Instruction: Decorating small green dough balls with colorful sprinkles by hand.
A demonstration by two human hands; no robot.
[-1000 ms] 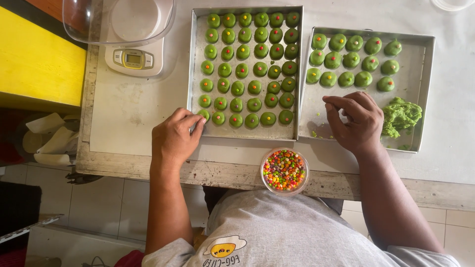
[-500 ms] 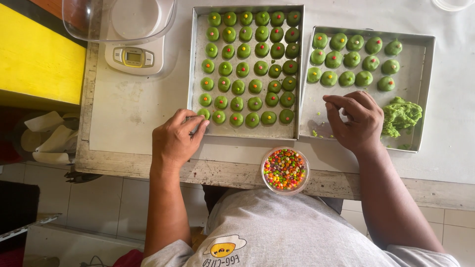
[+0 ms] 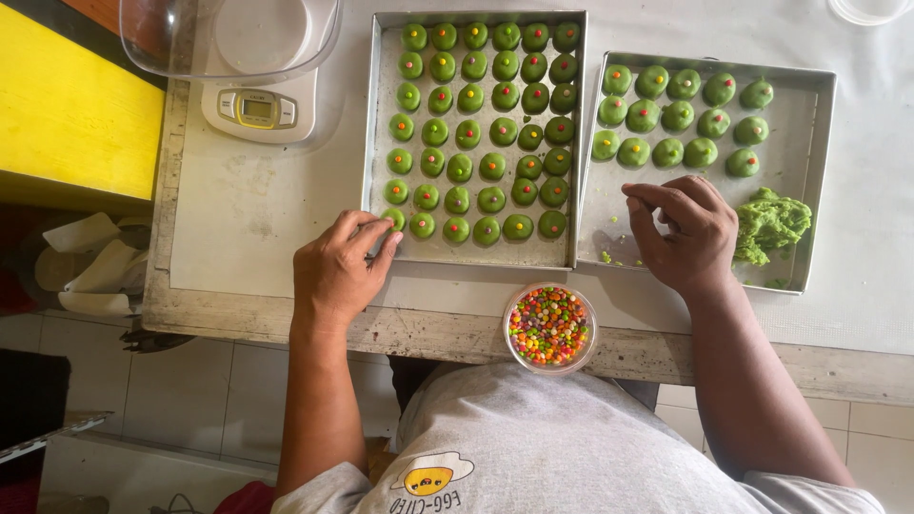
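Head view: left hand (image 3: pixel 335 269) resting at near corner of left baking tray (image 3: pixel 377 114), fingers loosely apart, touching corner green dough ball (image 3: pixel 394 219). Right hand (image 3: pixel 687 233) over right tray (image 3: pixel 817 181), fingertips pinched together; contents of pinch indeterminable. Lump of green dough (image 3: pixel 769 223) just beside; bowl of coloured candies (image 3: pixel 549 326) at table edge.

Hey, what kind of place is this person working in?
Probably a home or small bakery worktable: two metal baking trays of green dough balls, a kitchen scale, and a cup of coloured candies.

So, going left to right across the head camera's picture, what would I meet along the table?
Yellow board → kitchen scale → left hand → full tray of green dough balls → right hand → lump of green dough.
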